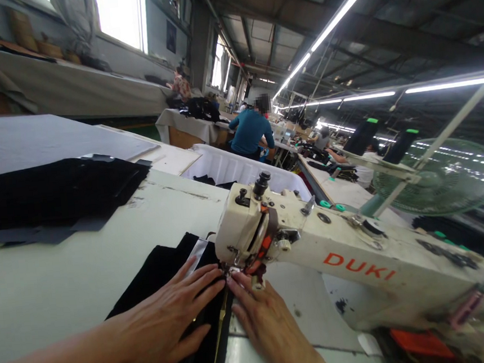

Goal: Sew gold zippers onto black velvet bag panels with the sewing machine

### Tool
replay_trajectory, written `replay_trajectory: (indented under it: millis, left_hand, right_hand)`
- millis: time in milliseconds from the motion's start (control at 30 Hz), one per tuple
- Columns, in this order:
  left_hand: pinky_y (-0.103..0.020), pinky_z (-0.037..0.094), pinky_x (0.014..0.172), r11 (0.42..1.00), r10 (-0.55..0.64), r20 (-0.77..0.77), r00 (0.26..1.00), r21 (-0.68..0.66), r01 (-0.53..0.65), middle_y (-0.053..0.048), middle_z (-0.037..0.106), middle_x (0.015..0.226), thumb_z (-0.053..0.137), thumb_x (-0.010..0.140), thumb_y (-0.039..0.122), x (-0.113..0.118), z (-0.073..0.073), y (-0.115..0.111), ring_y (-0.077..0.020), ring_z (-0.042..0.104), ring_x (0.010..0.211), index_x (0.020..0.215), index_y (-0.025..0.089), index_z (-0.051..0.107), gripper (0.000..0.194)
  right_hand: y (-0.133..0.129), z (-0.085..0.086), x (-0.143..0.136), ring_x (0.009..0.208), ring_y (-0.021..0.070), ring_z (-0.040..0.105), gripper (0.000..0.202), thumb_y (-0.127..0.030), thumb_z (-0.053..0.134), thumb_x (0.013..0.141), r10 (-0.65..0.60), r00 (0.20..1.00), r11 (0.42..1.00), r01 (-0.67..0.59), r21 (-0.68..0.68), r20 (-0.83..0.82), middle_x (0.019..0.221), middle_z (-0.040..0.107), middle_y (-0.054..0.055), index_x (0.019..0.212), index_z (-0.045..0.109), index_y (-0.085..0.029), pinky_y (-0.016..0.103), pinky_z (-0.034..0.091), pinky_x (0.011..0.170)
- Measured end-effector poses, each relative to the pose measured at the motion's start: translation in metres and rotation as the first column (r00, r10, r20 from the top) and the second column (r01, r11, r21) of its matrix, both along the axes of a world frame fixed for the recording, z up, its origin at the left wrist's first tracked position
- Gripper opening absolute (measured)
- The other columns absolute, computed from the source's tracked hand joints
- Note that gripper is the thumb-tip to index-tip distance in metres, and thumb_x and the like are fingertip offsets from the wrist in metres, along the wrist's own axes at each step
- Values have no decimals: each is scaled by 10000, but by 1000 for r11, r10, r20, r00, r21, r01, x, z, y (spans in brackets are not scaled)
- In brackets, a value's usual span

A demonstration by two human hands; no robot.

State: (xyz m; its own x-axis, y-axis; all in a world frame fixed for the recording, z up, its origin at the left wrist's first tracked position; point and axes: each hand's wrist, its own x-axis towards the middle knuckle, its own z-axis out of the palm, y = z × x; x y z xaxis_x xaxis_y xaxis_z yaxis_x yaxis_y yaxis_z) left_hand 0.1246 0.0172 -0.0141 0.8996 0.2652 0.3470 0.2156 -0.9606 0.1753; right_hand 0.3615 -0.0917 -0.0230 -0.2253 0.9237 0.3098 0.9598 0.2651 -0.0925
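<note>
Left hand [168, 312] on black cloth [150, 271], perhaps velvet

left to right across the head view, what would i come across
black pile → left hand → right hand → DUKI lettering → fan

A green fan [440, 178] is seen at the right; a person in teal [249, 131] is seated beyond the white bin [241, 167].
</note>
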Motion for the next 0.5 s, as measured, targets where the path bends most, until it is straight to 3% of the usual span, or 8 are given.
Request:
replay_trajectory:
  millis: [133,233,300,400,433,500]
  left_hand:
    - [-557,170,1262,999,-14,5,1000,-49,15,-125,440,1591,597,942,252,2,1,7,-299,356,1498,1570,207,384,665]
    - [-614,121,1245,996,-6,-95,995,-95,-3,-130,389,1617,494,1041,343,-8,12,-7,-304,302,1518,1574,209,380,561]
    - [-623,119,1237,992,-26,-167,986,-123,5,-125,293,1657,469,1055,481,-20,19,-31,-310,234,1539,1617,223,274,648]
    - [-592,137,1244,994,-23,-174,985,-111,3,-145,149,1692,661,902,630,-42,16,-77,-339,168,1552,1650,189,79,1045]
    - [-566,136,1253,996,-7,-147,989,-88,-6,-139,160,1692,697,899,564,-48,12,-89,-327,181,1553,1650,182,82,1043]
    - [-498,142,1272,998,-4,-74,997,-67,-1,-98,295,1664,620,977,330,-58,1,-102,-266,276,1533,1634,199,216,783]
  right_hand:
    - [6,9,-2,1350,248,555,456,-198,527,1012,40,999,999,-40,-33,18,1436,607,106,1468,530,-208,454,482,1133]
    - [0,24,-11,1367,280,534,451,-147,555,976,36,999,997,-36,-70,7,1473,564,149,1427,562,-167,514,472,1128]
    - [-20,34,-22,1397,287,496,481,-93,534,945,20,999,997,-22,-75,-32,1498,529,170,1423,553,-144,527,461,1135]
    - [-70,39,-47,1449,233,421,620,-28,466,880,39,987,994,-55,-98,-158,1557,460,142,1491,459,-138,457,415,1187]
    - [-88,37,-57,1468,218,389,682,-19,459,848,55,979,991,-77,-109,-198,1580,430,129,1518,414,-137,439,395,1203]
    - [-118,28,-76,1514,233,301,791,-17,472,783,75,972,988,-103,-116,-222,1626,351,135,1556,335,-111,460,361,1224]
